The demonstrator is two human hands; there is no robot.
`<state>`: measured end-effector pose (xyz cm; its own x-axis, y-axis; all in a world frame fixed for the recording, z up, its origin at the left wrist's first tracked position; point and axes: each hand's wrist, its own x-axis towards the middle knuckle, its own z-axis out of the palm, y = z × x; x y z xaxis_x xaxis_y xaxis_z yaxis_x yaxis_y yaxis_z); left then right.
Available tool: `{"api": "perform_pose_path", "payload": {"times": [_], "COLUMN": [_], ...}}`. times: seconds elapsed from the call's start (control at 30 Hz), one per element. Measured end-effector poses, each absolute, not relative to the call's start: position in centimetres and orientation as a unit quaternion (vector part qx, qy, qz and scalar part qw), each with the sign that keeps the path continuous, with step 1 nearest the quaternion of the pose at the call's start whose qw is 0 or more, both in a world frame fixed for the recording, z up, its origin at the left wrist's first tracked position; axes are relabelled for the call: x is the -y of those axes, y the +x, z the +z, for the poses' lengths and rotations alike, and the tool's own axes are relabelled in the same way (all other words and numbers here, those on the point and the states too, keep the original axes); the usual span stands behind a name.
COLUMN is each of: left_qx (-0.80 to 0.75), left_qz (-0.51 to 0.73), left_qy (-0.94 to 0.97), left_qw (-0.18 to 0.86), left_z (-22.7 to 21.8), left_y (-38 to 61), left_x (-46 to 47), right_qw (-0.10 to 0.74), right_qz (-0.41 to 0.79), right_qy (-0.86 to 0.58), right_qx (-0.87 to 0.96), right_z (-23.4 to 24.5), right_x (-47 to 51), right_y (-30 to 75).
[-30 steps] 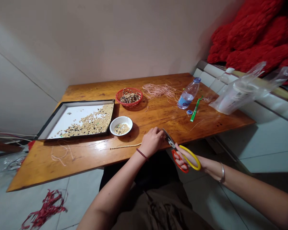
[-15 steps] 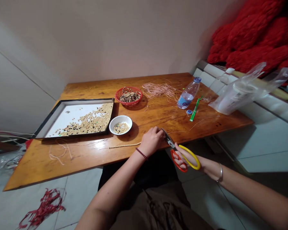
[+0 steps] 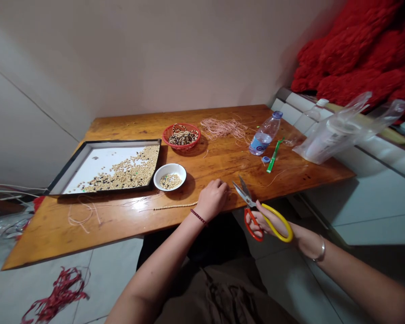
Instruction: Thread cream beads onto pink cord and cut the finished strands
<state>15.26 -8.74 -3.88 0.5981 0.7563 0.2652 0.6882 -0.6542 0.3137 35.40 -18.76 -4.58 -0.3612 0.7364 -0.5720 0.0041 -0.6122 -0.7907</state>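
Observation:
My left hand (image 3: pixel 212 199) rests on the wooden table (image 3: pixel 121 225), its fingers curled over the end of a strand of pale wooden beads (image 3: pixel 175 206). The strand runs left from the hand along the table's front edge. A bracelet of dark red beads (image 3: pixel 199 217) circles my left wrist. My right hand (image 3: pixel 266 224) grips orange-and-yellow-handled scissors (image 3: pixel 256 211) through their loops, just off the table edge. The steel blades (image 3: pixel 244 192) stand open a little to the right of my left fingertips, and they touch nothing that I can see.
A black-framed tray of scattered beads (image 3: pixel 104 167), a white bowl of beads (image 3: pixel 170 177), a red basket (image 3: pixel 181 137), a pink cord bundle (image 3: pixel 222 128), a plastic bottle (image 3: pixel 265 134) and a plastic bag (image 3: pixel 330 135) stand on the table. Red cord lies on the floor.
The scissor blades have opened and moved right, away from my left hand. My right hand has shifted right with them. My left hand has barely moved.

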Motion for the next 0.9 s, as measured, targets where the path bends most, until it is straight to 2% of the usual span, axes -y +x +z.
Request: {"api": "perform_pose_path", "payload": {"times": [0.07,0.13,0.27,0.37,0.5,0.9], "left_qx": [-0.417,-0.426,-0.451,-0.467,-0.471,-0.615], "left_qz": [0.192,0.194,0.210,0.234,0.232,0.172], "left_qy": [0.885,0.881,0.867,0.852,0.850,0.769], "left_qw": [0.076,0.063,0.043,0.030,0.028,-0.011], "left_z": [-4.0,-4.1,-3.8,-3.1,-1.5,1.6], "left_y": [15.3,15.4,15.4,14.4,11.2,-1.5], "left_x": [8.7,8.7,9.0,10.0,12.0,13.4], "right_qw": [0.264,0.263,0.146,0.075,0.021,0.016], "right_qz": [0.666,0.527,0.126,-0.009,-0.013,-0.002], "right_qy": [-0.552,-0.638,-0.764,-0.796,-0.801,-0.783], "right_qx": [0.425,0.496,0.615,0.601,0.598,0.622], "right_z": [-3.2,-1.3,1.9,2.0,0.2,-1.3], "right_x": [18.6,17.6,12.4,7.1,2.5,2.0], "right_y": [36.1,36.8,36.8,35.4,33.5,33.0]}}
